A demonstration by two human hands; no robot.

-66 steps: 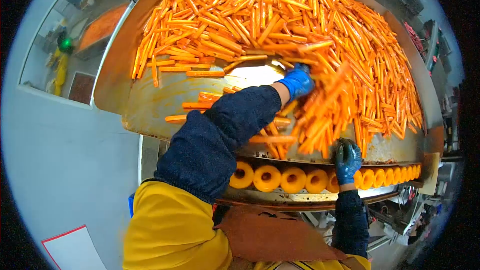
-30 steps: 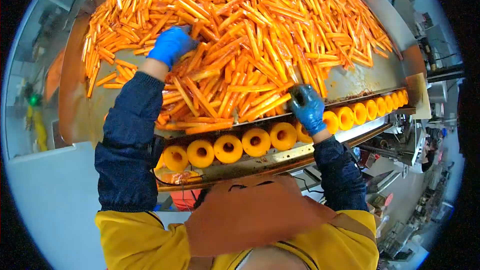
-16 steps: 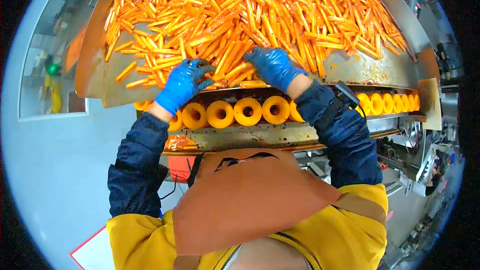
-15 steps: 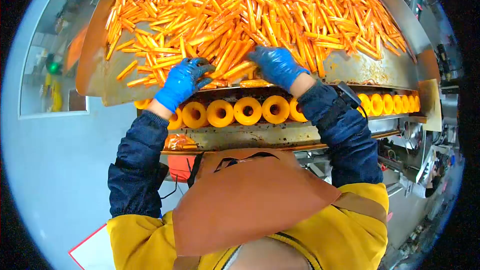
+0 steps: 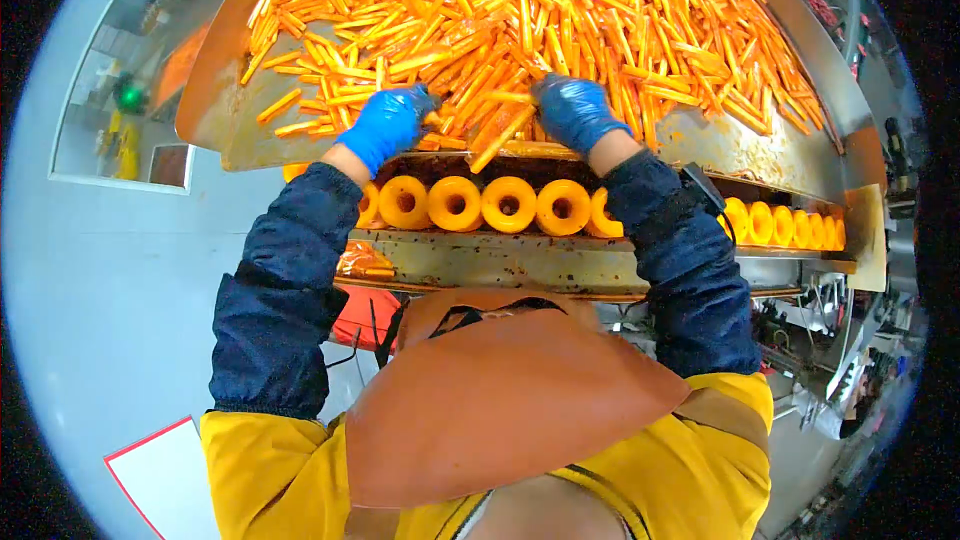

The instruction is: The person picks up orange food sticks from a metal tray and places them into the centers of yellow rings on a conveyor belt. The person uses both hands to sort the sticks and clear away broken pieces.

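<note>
Orange sticks (image 5: pixel 600 0) in a broad, glossy heap across the top and centre of the frame, lying at all angles on a metal tabletop (image 5: pixel 715 135) with raised sides. Bare, stained metal shows at centre right; a few looser sticks at the heap's left edge.

Left hand (image 5: pixel 388 123), blue-gloved, left of centre at the near edge of the heap. Fingers curled, tips at the ends of sticks; cannot tell if any is gripped.

Right hand (image 5: pixel 580 112), also blue-gloved, right of centre at the same edge, well apart from the left. Fingers bent in toward the sticks, darker at the tips; closed hold on a stick cannot be told.

Between the hands, one stick (image 5: pixel 502 138) slants, its lower end out over the near edge.

Just below that edge, a row of yellow-orange rings (image 5: pixel 508 205), hollow-centred, runs left to right, partly hidden by the right sleeve (image 5: pixel 685 270). Under them a metal ledge (image 5: pixel 500 262), dark-specked; at its left end, a small glossy orange bundle (image 5: pixel 365 260).

Black device (image 5: pixel 705 190) on the right forearm. Reddish-brown apron (image 5: pixel 510 405) at bottom centre. Red-edged white panel (image 5: pixel 165 480), lower left.
</note>
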